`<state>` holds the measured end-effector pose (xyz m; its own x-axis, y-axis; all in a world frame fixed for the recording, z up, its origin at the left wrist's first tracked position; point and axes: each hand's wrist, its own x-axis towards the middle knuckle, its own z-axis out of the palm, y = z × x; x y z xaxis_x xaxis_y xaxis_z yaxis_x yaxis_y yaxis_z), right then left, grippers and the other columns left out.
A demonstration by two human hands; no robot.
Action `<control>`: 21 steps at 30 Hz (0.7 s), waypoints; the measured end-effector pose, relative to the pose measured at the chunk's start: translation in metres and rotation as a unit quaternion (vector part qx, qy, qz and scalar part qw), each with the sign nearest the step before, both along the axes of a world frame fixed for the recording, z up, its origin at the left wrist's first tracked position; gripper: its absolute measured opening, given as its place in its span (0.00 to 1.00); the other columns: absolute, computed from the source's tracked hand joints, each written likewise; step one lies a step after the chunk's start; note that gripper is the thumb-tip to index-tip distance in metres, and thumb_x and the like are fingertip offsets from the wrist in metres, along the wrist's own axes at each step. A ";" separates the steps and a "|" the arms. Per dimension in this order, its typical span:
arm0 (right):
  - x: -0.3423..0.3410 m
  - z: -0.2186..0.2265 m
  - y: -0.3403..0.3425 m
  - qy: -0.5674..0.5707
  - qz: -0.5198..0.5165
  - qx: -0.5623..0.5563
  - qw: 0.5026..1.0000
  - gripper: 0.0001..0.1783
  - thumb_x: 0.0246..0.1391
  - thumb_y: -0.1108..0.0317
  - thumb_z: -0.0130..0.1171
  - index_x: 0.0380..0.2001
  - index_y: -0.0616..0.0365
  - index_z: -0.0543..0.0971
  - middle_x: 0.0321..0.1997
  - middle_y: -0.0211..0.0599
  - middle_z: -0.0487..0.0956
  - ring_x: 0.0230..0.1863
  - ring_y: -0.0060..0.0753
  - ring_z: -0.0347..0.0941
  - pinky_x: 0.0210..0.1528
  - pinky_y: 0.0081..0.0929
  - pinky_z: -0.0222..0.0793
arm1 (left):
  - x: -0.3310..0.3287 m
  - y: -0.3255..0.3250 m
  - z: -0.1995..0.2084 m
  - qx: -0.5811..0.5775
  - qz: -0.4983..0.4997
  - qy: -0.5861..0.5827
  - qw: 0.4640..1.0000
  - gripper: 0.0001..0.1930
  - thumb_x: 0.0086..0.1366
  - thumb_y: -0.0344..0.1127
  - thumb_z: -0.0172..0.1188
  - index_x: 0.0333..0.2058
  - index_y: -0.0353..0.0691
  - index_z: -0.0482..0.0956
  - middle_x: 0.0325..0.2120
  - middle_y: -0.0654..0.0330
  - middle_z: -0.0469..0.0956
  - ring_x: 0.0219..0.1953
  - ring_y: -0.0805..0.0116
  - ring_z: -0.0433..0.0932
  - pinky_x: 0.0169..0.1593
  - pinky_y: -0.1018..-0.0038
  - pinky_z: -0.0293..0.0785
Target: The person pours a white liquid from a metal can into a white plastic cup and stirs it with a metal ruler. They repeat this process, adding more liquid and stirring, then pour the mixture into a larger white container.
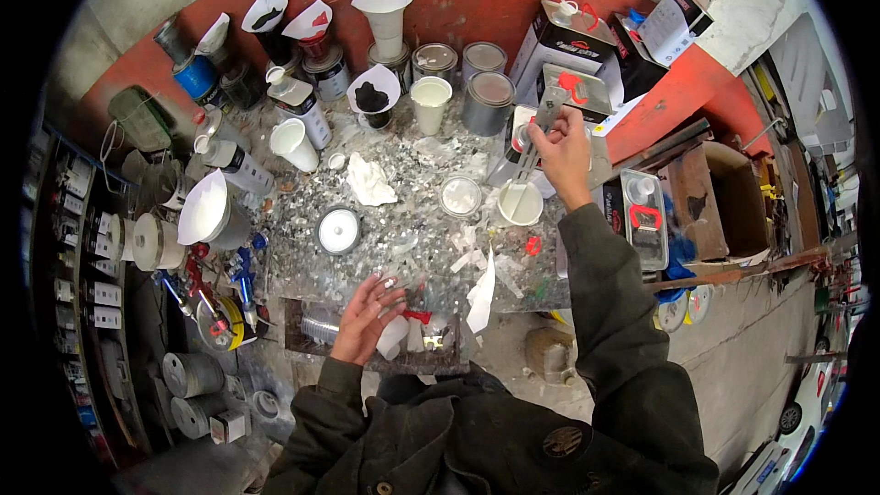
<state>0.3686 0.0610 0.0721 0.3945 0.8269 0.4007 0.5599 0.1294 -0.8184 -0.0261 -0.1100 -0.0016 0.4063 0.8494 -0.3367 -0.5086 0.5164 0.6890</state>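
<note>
My right hand [561, 148] is closed around the upper part of a flat metal stirring stick [526, 165], held upright. The stick's lower end is inside a white cup [521, 205] with pale liquid on the bench. Near the bench's front edge, my left hand [369, 310] is palm up with fingers apart, holding nothing. Below it an open drawer [298, 325] contains clear plastic cups and a red item. A round lid [460, 196] lies left of the cup, and a white-topped round tin [339, 231] stands farther left.
Paint cans [489, 101] and cups with paper strainers [385, 14] line the back. Metal jerrycans [564, 41] stand at the back right. Crumpled white paper [370, 181] lies mid-bench. Spray guns [243, 280] hang at the left edge. A cardboard box [733, 197] sits at right.
</note>
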 end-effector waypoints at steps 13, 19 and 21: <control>0.017 0.006 0.003 -0.004 -0.023 -0.012 1.000 0.41 0.45 0.58 0.77 0.60 0.65 0.71 0.52 0.40 0.80 0.31 0.23 0.72 0.37 0.27 0.72 | -0.001 0.003 0.002 -0.013 0.019 -0.116 0.993 0.39 0.75 0.58 0.48 0.73 0.38 0.50 0.70 0.48 0.55 0.70 0.50 0.60 0.73 0.48 0.62; 0.024 0.009 0.004 0.056 -0.023 0.006 0.998 0.44 0.49 0.59 0.76 0.63 0.66 0.66 0.54 0.41 0.79 0.37 0.24 0.76 0.41 0.26 0.73 | -0.005 0.004 0.005 -0.032 0.050 -0.150 0.987 0.41 0.75 0.63 0.39 0.72 0.34 0.52 0.70 0.47 0.55 0.71 0.48 0.59 0.73 0.48 0.60; 0.017 0.025 -0.003 0.084 -0.034 0.001 0.996 0.42 0.53 0.63 0.74 0.65 0.67 0.64 0.58 0.42 0.75 0.39 0.23 0.76 0.41 0.24 0.73 | -0.008 0.002 0.008 -0.041 0.063 -0.169 0.983 0.42 0.76 0.64 0.38 0.72 0.32 0.52 0.70 0.46 0.55 0.71 0.48 0.59 0.73 0.47 0.59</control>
<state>0.3854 0.0579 0.0968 0.5107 0.7960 0.3250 0.4222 0.0971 -0.9013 -0.0341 -0.1082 0.0061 0.4006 0.8758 -0.2692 -0.7645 0.4814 0.4286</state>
